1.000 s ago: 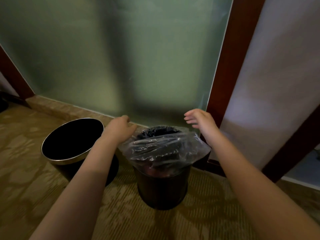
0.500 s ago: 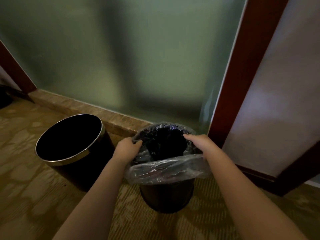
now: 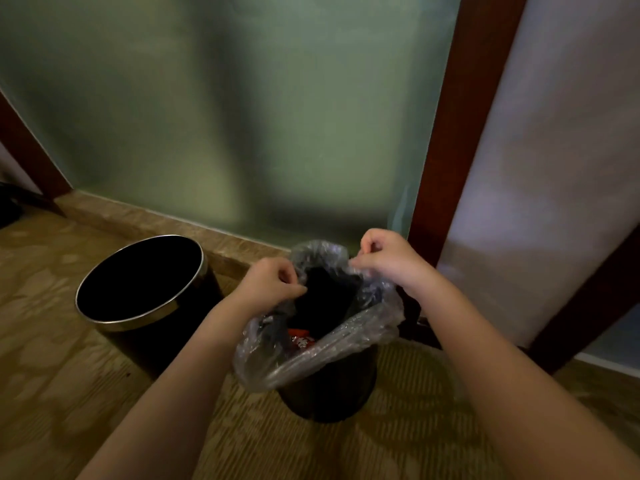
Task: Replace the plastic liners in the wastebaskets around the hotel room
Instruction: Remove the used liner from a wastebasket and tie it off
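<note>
A dark round wastebasket (image 3: pixel 327 400) stands on the carpet in front of me, lined with a clear plastic liner (image 3: pixel 332 351) whose edge is lifted off the rim. My left hand (image 3: pixel 268 284) pinches the liner's left edge and my right hand (image 3: pixel 388 259) pinches its right edge, both held above the basket's mouth. Red and white rubbish (image 3: pixel 301 339) shows inside the liner. A second dark wastebasket (image 3: pixel 145 320) with a silver rim stands to the left, without a liner.
A frosted glass panel (image 3: pixel 242 116) with a stone sill (image 3: pixel 166 223) rises right behind the baskets. A dark wooden door frame (image 3: pixel 460 133) and a pale wall (image 3: pixel 540 188) stand at the right. Patterned carpet (image 3: pixel 52 375) covers the floor.
Both hands came down from above the basket to its rim, took hold of the liner's edges and lifted them up and inwards. The view has moved closer.
</note>
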`<state>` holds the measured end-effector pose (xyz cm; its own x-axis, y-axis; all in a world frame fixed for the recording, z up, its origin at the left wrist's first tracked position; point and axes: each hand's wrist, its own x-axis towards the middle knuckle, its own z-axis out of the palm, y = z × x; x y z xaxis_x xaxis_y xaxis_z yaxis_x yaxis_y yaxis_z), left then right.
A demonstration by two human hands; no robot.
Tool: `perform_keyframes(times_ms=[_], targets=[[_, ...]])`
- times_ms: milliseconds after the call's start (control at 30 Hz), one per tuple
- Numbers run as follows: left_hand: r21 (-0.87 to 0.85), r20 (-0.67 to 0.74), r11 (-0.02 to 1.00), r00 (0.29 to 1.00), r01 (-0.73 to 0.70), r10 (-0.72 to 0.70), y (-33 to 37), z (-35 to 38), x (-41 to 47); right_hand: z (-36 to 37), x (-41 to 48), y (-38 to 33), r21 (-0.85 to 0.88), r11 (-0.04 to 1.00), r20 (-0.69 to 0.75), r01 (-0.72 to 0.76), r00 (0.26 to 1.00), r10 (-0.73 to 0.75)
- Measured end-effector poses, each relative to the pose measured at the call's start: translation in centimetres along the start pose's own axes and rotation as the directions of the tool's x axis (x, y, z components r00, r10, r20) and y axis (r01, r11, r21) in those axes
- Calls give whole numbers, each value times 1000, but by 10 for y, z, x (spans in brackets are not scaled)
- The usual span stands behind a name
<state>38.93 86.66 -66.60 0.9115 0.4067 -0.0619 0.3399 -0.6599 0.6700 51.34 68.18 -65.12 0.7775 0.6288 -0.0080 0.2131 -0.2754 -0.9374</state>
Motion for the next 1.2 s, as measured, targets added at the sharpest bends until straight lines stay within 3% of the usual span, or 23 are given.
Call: perform_keyframes(times_ms=[67,133,233,333,367,433,533,600,700,767,800,900,1000,1100,1200], targets=[[-107,114,993,992,58,-46,9,7,-3,-5,-8,-5,-192,981,155,-33,986,64],[-87,75,990,992,111,-104,13,16,-3,-7,-14,-8,-339,935,255,-98,948,192],[108,130,975,970,193,-206,13,20,-4,-3,-15,-5,-554,818,231,-156,915,331],[107,279,981,942,161,-185,8,17,-10,4,-13,-1,-676,727,203,-124,916,345],[111,276,984,947,140,-165,7,17,-11,8,-13,0,-669,736,217,-104,919,328],[140,140,986,984,94,-113,7,15,-11,15,-13,-4,-609,790,203,-67,950,238],[37,-224,998,973,60,-50,11,5,-11,18,-7,-13,-502,865,-49,-20,999,-6],[-77,-375,997,927,1,-30,14,-5,-10,16,-3,-18,-460,885,-174,67,971,-164],[-138,-462,981,885,-135,57,24,-19,-11,16,-4,-27,-163,978,-75,133,986,-147],[-109,-476,966,865,-234,156,31,-25,-13,16,-10,-34,99,994,16,40,999,-42],[-86,-480,956,852,-282,208,35,-28,-13,16,-13,-36,152,988,50,-42,998,34],[-9,-453,925,826,-381,336,41,-37,-16,13,-14,-26,-20,964,153,-265,952,264],[73,-320,904,849,-421,421,39,-42,-17,17,-18,-16,-123,910,294,-397,861,415],[140,-198,910,890,-389,411,37,-44,-18,15,-18,-23,15,909,355,-416,852,384],[54,-43,970,970,-237,240,34,-50,-18,12,-15,-31,-30,971,263,-239,935,239]])
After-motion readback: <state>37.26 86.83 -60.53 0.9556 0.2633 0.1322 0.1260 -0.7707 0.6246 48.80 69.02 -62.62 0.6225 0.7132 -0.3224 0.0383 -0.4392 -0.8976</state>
